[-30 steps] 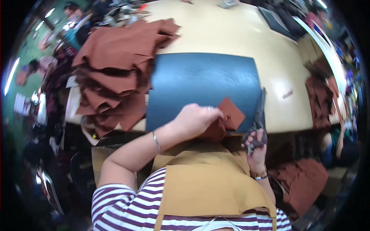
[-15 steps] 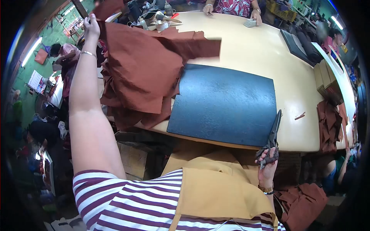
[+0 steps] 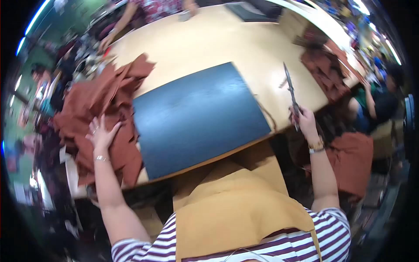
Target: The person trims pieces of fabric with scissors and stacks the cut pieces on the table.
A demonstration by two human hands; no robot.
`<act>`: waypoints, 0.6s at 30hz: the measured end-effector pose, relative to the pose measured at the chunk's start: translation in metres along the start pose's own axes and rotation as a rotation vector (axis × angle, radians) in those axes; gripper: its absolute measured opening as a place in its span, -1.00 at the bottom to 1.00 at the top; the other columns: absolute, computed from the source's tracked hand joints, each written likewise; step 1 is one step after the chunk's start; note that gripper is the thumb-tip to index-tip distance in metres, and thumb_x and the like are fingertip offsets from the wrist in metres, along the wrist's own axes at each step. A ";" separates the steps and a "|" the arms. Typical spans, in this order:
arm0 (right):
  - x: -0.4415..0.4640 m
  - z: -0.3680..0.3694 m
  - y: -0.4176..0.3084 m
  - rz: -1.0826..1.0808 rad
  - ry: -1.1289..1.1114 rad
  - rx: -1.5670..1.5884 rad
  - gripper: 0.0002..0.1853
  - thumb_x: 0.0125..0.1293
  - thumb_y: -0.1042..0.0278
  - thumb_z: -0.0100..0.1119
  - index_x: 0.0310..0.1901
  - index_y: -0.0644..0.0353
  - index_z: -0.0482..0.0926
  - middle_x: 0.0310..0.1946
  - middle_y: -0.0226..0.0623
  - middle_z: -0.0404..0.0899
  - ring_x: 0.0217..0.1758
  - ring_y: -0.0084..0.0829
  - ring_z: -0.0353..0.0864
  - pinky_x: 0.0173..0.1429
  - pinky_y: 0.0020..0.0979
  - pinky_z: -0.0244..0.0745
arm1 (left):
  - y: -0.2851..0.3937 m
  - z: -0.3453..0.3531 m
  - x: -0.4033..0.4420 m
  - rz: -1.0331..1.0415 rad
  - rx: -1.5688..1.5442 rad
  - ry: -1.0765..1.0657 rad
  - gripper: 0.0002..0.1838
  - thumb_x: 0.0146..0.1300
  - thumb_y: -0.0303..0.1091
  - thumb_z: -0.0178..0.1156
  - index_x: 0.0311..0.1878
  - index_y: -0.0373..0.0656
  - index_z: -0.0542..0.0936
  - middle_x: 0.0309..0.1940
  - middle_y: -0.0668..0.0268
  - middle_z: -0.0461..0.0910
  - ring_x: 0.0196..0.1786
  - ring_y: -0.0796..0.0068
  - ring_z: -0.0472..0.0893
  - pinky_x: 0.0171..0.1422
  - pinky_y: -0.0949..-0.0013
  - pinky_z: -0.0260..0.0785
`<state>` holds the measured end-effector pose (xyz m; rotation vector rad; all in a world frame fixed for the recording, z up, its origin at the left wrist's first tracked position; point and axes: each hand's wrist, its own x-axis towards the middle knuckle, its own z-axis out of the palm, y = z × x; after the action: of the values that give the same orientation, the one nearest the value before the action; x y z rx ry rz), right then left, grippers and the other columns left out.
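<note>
My left hand [image 3: 102, 134] lies with spread fingers on a heap of reddish-brown material [image 3: 109, 94], which looks like leather or cloth, at the table's left side. In my right hand [image 3: 303, 118] is a pair of scissors [image 3: 291, 89], gripped by the handles, blades pointing away from me over the table's right part. A dark blue-black cutting mat [image 3: 198, 118] lies between my hands at the table's near edge. A thin brown strip [image 3: 267, 113] curls along the mat's right edge. Small brown scraps [image 3: 283, 82] lie near the scissors' blades.
The cream table [image 3: 183, 48] spreads out ahead. Another person's hand [image 3: 104, 43] rests at its far left. Brown pieces [image 3: 325, 74] are stacked at the right, beside a box [image 3: 297, 26]. More brown material [image 3: 351, 163] sits low at the right. A dark flat sheet [image 3: 246, 12] lies at the far edge.
My left hand has come down from holding up a brown sheet and now lies on the heap. My right hand has moved forward with the scissors. The view has turned right.
</note>
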<state>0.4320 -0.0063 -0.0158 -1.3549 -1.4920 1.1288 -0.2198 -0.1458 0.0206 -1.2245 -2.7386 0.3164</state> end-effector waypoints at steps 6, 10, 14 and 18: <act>0.090 -0.110 0.040 0.019 0.240 -1.032 -0.75 0.20 0.22 0.19 -0.43 0.26 0.64 -0.47 -0.13 0.65 -0.45 -0.20 0.63 -0.26 -0.23 0.52 | 0.053 -0.049 -0.019 0.141 -0.082 0.166 -0.15 0.17 0.30 0.12 0.46 0.12 0.18 0.48 0.07 0.03 0.53 0.01 -0.02 0.37 -0.49 -0.15; 0.104 -0.076 -0.015 0.059 0.287 -1.448 -0.76 0.19 0.28 0.10 -0.24 0.22 0.66 -0.23 -0.12 0.67 -0.11 -0.08 0.65 0.02 -0.15 0.57 | 0.157 -0.067 -0.072 0.533 -0.393 0.122 -0.26 0.18 0.18 0.19 0.37 0.04 0.32 0.45 0.08 0.11 0.52 0.08 0.03 0.38 -0.44 -0.14; 0.155 -0.017 0.005 -0.128 0.360 -1.232 -0.68 0.23 0.15 0.04 -0.08 0.13 0.61 0.06 -0.09 0.53 0.14 -0.10 0.53 0.10 -0.10 0.51 | 0.260 -0.044 -0.105 0.767 -0.584 0.055 -0.28 0.27 0.22 0.06 0.41 0.06 0.28 0.48 0.02 0.05 0.54 0.03 -0.05 0.45 -0.37 -0.25; 0.135 0.042 0.026 -0.229 0.185 -1.216 -0.60 0.33 0.21 -0.07 0.17 0.03 0.44 0.19 -0.06 0.41 0.23 -0.13 0.44 0.25 -0.01 0.32 | 0.279 -0.040 -0.114 0.825 -0.573 0.060 -0.34 0.32 0.18 0.00 0.39 0.04 0.31 0.48 0.06 0.06 0.54 0.07 -0.04 0.49 -0.29 -0.28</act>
<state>0.3853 0.1252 -0.0529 -1.8691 -2.2072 -0.1856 0.0646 -0.0443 -0.0112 -2.4157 -2.1760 -0.4750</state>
